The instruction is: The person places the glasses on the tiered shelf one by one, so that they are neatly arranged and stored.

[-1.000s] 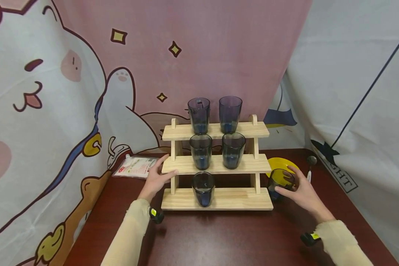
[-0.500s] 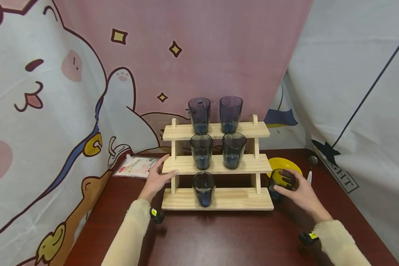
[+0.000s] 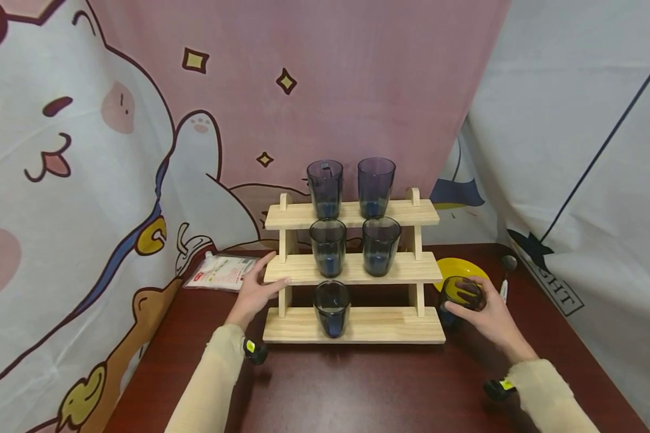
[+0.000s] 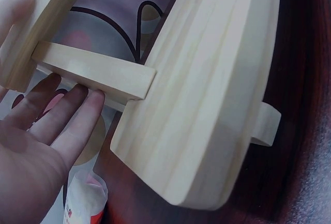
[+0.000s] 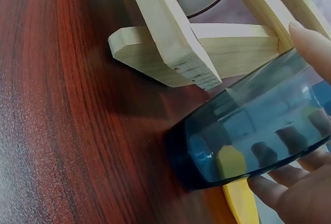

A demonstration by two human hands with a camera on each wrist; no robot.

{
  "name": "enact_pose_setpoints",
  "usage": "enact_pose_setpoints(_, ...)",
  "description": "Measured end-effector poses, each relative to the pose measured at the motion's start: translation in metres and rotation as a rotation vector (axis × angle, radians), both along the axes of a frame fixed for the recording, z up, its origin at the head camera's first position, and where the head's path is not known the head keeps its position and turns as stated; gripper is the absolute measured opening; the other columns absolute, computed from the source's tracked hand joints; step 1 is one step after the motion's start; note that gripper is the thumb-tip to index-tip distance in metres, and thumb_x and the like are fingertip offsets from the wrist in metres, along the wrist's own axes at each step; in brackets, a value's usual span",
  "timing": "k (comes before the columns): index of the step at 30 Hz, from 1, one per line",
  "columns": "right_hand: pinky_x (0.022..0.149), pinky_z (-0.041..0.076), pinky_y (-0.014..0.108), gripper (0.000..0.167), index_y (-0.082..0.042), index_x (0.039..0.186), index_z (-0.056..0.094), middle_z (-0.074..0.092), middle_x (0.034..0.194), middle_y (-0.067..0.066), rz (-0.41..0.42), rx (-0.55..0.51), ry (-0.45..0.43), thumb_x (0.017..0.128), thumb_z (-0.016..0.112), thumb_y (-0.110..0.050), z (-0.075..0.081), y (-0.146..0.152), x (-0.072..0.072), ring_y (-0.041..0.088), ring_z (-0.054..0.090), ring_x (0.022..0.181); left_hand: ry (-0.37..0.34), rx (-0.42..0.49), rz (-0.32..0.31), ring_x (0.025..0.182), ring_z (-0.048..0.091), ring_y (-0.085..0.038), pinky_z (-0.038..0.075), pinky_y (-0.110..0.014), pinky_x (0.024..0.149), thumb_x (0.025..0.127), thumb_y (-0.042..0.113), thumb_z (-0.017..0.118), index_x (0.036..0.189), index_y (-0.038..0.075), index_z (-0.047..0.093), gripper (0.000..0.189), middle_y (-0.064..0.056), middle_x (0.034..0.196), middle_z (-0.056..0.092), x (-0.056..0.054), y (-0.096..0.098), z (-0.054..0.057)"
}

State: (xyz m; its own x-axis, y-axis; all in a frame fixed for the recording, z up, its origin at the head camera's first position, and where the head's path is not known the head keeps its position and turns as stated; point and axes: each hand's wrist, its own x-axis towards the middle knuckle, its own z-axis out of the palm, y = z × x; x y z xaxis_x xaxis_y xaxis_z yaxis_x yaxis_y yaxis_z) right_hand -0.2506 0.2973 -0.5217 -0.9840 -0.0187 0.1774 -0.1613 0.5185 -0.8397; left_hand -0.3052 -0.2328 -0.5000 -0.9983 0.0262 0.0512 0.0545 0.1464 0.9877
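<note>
A three-tier wooden rack (image 3: 390,325) stands on the dark table. My left hand (image 3: 251,294) holds its left end, thumb over the middle board and fingertips against the side support (image 4: 98,74). Right of the rack, my right hand (image 3: 493,322) grips a tinted drinking glass (image 5: 232,136) around its sides. That glass is upright, its base close to the table and near the lower board's end. Two glasses stand on the top board, one of them a purple-looking glass (image 3: 376,186). Two more are on the middle board, and a single glass (image 3: 332,310) sits left of centre on the lowest.
Behind the held glass lies a yellow plate (image 3: 466,267), with a spoon (image 3: 506,276) to its right. A clear plastic packet (image 3: 219,272) with red print lies left of the rack. Printed cloth (image 3: 303,120) hangs close behind and along both sides.
The fingers of my right hand have closed in around the glass, which has shifted slightly to the right. My left hand and the rack have stayed in place.
</note>
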Motion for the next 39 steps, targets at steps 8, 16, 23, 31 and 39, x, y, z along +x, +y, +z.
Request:
enact_pose_setpoints(8,0.080,0.045,0.004,0.090,-0.002,0.153,0.029,0.052,0.146,0.031,-0.052,0.005,-0.010,0.092,0.084,-0.039,0.000,0.000,0.002,0.049,0.055,0.129,0.008,0.007,-0.003,0.110,0.069,-0.031,0.062,-0.050,0.087,0.088,0.019,0.088,0.157,0.034,0.047,0.082,-0.019,0.138,0.059,0.000,0.000,-0.001)
enact_pose_setpoints(16,0.078,0.047,0.005,0.086,-0.003,0.152,0.033,0.056,0.142,0.029,-0.113,0.001,0.025,0.092,0.084,-0.037,0.001,0.001,0.009,0.042,0.058,0.122,0.009,-0.004,0.002,0.109,0.069,-0.031,0.062,-0.049,0.085,0.088,0.020,0.089,0.158,0.034,0.047,0.083,-0.020,0.137,0.059,-0.001,0.000,-0.002)
enact_pose_setpoints(23,0.082,0.049,0.005,0.078,-0.004,0.151,0.036,0.056,0.141,0.023,-0.129,-0.037,0.098,0.094,0.083,-0.029,0.013,-0.001,0.016,0.011,0.061,0.113,0.013,-0.009,-0.004,0.108,0.070,-0.031,0.062,-0.049,0.086,0.088,0.020,0.088,0.159,0.033,0.046,0.084,-0.022,0.135,0.059,-0.001,0.000,-0.002)
enact_pose_setpoints(31,0.081,0.053,0.010,0.068,-0.006,0.150,0.043,0.060,0.130,0.000,-0.111,-0.120,0.172,0.095,0.081,-0.014,0.028,-0.008,0.025,0.005,0.063,0.109,0.006,-0.016,-0.008,0.109,0.069,-0.031,0.061,-0.053,0.089,0.088,0.022,0.089,0.160,0.033,0.045,0.085,-0.020,0.137,0.059,-0.001,-0.001,-0.003)
enact_pose_setpoints(39,0.088,0.053,0.012,0.062,-0.004,0.148,0.045,0.065,0.133,0.013,-0.021,-0.181,0.209,0.096,0.077,-0.006,0.038,-0.024,0.029,0.006,0.064,0.115,-0.002,-0.021,-0.009,0.109,0.070,-0.030,0.061,-0.052,0.089,0.089,0.020,0.087,0.159,0.037,0.045,0.084,-0.020,0.136,0.060,-0.002,0.000,-0.003)
